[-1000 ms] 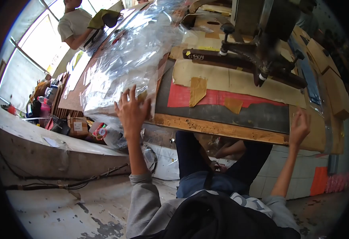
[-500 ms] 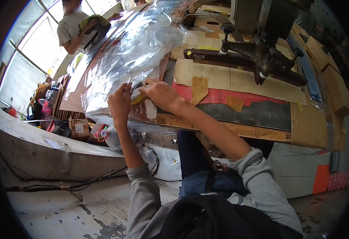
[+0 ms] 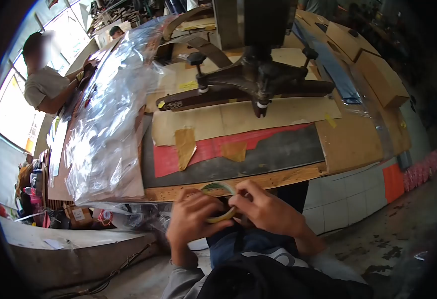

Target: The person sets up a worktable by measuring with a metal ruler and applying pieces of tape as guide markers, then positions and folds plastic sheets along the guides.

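A roll of yellowish tape (image 3: 224,217) is between my two hands, just off the table's front edge and above my lap. My left hand (image 3: 193,219) wraps around its left side, slightly blurred. At the roll's right edge my right hand (image 3: 266,208) is closed, thumb and fingertips pinching its rim or the tape's end; which of the two is hidden. Just beyond my hands runs the wooden front edge (image 3: 238,185) of the table. A crumpled clear plastic sheet (image 3: 111,129) lies on the table to the left.
A dark metal press arm (image 3: 256,82) stands over cream board (image 3: 218,119) and a red strip (image 3: 208,152). Brown cardboard boxes (image 3: 380,79) sit at the right. Another person (image 3: 51,87) works at the far left side; boxes and bottles (image 3: 76,214) crowd below.
My hands have left the plastic sheet and come back towards my body, with the tape roll now held between them. My view has shifted right, and the other person's pose has changed.
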{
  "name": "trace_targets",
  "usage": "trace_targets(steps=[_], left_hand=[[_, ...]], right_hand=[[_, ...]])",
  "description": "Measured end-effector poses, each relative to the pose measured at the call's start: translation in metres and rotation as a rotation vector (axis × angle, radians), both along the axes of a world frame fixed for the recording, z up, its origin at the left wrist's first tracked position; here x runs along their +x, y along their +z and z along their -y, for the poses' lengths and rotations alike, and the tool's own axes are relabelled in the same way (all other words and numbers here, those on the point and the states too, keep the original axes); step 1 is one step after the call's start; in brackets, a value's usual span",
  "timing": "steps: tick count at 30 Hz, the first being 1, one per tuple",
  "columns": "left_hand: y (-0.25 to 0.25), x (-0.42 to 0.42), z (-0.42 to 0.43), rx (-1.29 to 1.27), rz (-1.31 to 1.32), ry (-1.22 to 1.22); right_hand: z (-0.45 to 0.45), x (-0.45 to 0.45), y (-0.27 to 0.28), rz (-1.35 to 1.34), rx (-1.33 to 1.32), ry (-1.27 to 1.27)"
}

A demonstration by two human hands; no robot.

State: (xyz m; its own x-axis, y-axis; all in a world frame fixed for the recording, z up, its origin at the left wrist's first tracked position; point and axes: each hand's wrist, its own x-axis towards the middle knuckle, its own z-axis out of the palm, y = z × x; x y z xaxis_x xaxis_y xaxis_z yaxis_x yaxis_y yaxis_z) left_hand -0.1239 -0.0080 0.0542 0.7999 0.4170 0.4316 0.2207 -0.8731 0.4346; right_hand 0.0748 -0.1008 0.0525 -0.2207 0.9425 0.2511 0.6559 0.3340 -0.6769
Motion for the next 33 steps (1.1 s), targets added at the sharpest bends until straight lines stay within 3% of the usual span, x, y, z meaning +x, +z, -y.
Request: trace_targets(steps=[2,6,12,19,26,29,32,33], left_hand=[[-0.02,0.028,0.01,0.061,0.023,-0.033],[-0.021,0.065,0.016,0.156,0.095,-0.02],[-0.018,0.073,0.01,0.232,0.075,0.014],[-0.017,0.073,0.008,0.26,0.118,0.05],[-0.017,0.066,0.011,0.155,0.051,0.036],[-0.014,0.069,0.008,0.205,0.102,0.065],[-0.032,0.058,-0.014,0.279,0.067,0.413],[-0.033,0.05,-0.024,0.24,-0.091,0.577]], right_hand=[[0.009,0.014,0.005,-0.143,0.105,-0.117],[0.015,0.025,0.012,-0.153,0.296,-0.315],[0.009,0.023,0.002,-0.264,0.344,-0.435],[-0.007,0.031,-0.007,-0.459,0.285,-0.378],[-0.011,0.023,-0.013,-0.291,0.359,-0.286],[-0.005,0.022,-0.008,-0.376,0.288,-0.208],[0.01,0.023,0.008,-0.436,0.324,-0.017],[0.012,0.024,0.013,-0.423,0.335,-0.044]])
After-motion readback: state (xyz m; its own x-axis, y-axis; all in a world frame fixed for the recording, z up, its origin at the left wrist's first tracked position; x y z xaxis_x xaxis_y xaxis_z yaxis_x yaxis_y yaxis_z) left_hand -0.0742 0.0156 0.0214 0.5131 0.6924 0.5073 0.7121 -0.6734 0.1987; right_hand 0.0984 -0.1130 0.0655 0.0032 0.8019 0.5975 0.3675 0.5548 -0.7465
